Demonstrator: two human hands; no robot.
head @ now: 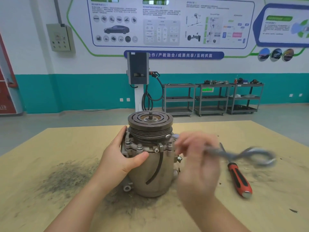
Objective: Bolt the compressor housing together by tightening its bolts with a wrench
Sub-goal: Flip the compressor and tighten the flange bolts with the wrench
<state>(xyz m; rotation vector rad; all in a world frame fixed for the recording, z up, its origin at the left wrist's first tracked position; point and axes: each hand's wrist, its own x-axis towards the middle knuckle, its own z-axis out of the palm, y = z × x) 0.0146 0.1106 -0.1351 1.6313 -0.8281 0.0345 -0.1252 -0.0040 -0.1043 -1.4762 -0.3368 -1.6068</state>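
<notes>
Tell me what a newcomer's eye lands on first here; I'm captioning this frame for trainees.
The compressor standing upright mid-table, grooved pulley on top, left hand gripping its bolted flange. To its right, the right hand holds a motion-blurred wrench. A red-and-black screwdriver lies on the table beyond.

Wall [33, 64] white above, teal band [83, 91] below. Large infographic poster [167, 22] with green and blue outline, car picture, Chinese text; second blue-framed panel [284, 24] at right. Grey electrical box [60, 37] on wall at left, conduit running up from it. Red cabinet [6, 84] at far left edge. Dark charging unit [138, 67] on white post, black cable [150, 97] looped beneath. Three grey metal shelf carts [212, 99] side by side against wall, small parts on top shelves. Grey floor [66, 119]. Tan surface [50, 156] in foreground, dark smudged patch at left. Even indoor light.
</notes>
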